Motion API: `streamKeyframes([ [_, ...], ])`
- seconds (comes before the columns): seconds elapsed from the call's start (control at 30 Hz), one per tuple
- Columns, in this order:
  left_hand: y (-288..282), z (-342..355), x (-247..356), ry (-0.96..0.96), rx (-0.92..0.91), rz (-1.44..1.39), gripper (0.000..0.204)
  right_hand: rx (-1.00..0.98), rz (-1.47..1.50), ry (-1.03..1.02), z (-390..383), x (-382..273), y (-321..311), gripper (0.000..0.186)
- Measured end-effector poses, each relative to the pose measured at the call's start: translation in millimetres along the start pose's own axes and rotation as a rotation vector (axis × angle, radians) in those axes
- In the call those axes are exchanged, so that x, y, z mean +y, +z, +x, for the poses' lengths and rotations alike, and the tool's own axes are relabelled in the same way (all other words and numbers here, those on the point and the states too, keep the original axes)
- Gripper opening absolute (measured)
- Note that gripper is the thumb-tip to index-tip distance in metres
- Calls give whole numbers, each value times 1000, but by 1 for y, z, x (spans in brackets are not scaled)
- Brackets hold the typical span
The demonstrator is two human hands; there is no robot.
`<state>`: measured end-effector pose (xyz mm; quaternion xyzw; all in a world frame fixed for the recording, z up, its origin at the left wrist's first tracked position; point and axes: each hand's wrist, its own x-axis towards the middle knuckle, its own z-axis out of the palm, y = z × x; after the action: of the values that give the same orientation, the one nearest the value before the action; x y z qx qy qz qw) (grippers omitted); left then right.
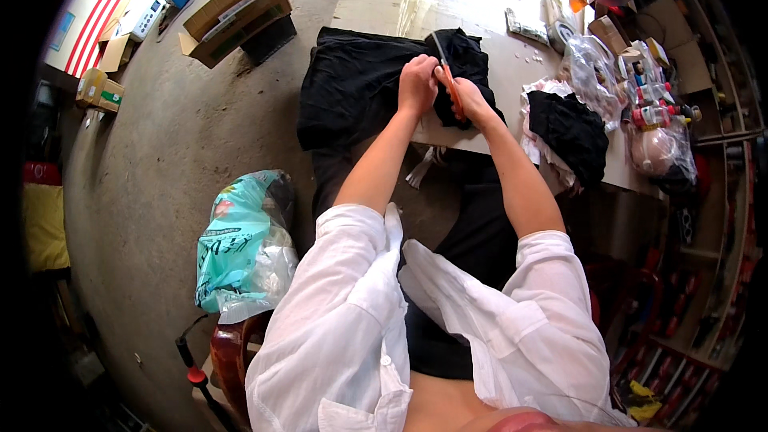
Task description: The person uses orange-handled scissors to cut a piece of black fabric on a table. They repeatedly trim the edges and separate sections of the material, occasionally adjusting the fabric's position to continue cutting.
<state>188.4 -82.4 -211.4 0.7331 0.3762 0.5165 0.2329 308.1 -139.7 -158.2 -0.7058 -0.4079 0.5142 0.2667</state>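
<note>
black garment (344,72) is draped over the worktop's (376,0) edge; orange-handled scissors (453,90) are gripped by the right hand (472,102), the left hand (418,84) curled closed, its pinch hidden. trimming seems the step; careful blade placement is called for.

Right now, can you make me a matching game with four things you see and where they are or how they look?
1. Orange-handled scissors
2. Large black cloth
3. Teal plastic bag
4. Cardboard box

A. Standing with its flaps open, to the left of the table
B. Held in the right hand
C. Left of the white shirt
D. Lying on the table and hanging over its edge

Right pairs: 1-B, 2-D, 3-C, 4-A.
</note>
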Motion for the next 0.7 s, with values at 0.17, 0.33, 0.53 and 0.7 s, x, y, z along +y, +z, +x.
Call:
streamKeyframes([
  [0.17,1,-1,0,87,-5,-20,9,2,-156,10,5,-18,-4,66],
  [0.33,0,-2,0,40,-21,8,10,7,-366,-35,13,-26,-4,85],
  [0.53,8,-2,-9,52,-34,-57,16,171,-365,-164,27,-13,-4,86],
  [0.7,2,0,-4,55,-43,-23,16,110,-185,-59,29,-15,-5,81],
])
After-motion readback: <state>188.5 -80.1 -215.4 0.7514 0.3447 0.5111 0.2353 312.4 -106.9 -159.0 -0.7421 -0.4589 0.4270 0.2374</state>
